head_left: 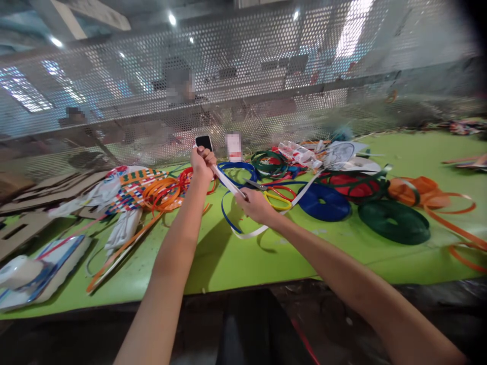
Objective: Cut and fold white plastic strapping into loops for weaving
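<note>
My left hand (203, 163) is closed around one end of a flat white strip (229, 183), raised above the green table. My right hand (255, 205) grips the same strip lower down and to the right, so the piece between them is stretched straight. Past my right hand the strip curls in a loop over the table and runs toward the back right. Beside my right hand lie scissors (280, 207) with yellow and red handles. A dark-screened phone (203, 142) shows just behind my left hand; whether they touch I cannot tell.
A woven multicolour piece (131, 195) and orange strip coils (162, 192) lie left. Blue (323, 203) and dark green rolls (393, 221) lie right. A plastic bottle (300, 153) is behind. A perforated metal screen (243, 76) stands along the green table's (236, 266) back.
</note>
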`<state>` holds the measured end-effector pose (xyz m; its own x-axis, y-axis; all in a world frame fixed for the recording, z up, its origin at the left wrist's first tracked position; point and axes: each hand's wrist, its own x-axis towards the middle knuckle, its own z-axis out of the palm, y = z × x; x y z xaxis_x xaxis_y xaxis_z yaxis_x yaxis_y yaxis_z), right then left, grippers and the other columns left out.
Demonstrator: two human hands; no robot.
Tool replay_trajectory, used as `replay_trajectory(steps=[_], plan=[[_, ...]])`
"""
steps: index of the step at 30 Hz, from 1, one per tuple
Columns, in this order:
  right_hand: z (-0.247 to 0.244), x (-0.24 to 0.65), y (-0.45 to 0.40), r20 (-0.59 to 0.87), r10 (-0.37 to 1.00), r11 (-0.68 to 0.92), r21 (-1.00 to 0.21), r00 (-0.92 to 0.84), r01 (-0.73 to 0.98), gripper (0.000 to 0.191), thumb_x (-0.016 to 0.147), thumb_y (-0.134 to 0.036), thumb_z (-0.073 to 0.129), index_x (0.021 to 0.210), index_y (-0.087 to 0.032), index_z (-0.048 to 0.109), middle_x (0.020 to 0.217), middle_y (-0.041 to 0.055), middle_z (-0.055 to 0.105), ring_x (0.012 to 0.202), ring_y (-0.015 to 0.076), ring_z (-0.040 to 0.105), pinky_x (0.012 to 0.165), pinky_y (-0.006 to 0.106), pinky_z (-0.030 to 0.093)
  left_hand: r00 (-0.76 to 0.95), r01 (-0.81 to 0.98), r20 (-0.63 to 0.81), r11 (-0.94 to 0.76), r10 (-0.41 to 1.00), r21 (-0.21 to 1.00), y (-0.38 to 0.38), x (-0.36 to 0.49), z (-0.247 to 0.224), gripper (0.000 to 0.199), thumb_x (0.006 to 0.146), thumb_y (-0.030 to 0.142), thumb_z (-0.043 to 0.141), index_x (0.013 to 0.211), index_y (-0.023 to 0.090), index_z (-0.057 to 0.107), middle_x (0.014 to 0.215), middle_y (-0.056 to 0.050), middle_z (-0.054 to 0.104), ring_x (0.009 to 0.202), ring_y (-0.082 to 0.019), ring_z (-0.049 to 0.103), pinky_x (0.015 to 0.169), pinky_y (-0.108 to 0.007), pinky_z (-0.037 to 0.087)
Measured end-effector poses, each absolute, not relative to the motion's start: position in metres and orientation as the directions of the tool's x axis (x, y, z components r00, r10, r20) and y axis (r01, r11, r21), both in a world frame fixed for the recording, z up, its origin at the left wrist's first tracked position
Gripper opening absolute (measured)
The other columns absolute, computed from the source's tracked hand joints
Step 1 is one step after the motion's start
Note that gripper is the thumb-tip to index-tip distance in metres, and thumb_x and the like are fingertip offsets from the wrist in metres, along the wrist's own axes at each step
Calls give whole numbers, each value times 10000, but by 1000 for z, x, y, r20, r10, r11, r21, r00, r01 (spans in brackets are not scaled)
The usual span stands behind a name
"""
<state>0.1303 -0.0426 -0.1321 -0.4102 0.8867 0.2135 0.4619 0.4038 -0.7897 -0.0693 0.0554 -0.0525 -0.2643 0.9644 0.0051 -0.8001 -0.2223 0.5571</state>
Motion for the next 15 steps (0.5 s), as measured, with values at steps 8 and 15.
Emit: replay_trajectory(steps=[8, 15], plan=[[-138, 135, -31, 327, 848, 517, -684, -416, 515, 272, 1051, -308, 439, 816, -219, 542, 699, 4, 600, 631, 154, 476, 627, 285, 291, -282, -771, 11, -233, 959, 593, 66, -67, -62, 330, 1013, 320, 508, 721, 230, 382, 478, 106, 252, 335, -64, 260, 374, -187, 250], [-134, 144, -22, 314, 840, 543, -504, -442, 672, 328, 1114, -312, 333, 1049, -161, 617, 853, 104, 726, 722, 204, 624, 668, 303, 335, -564, -444, -13, -290, 826, 848, 75, -78, -68, 307, 829, 153, 720, 1041, 270, 531, 805, 39, 650, 723, -126, 689, 729, -223, 542]])
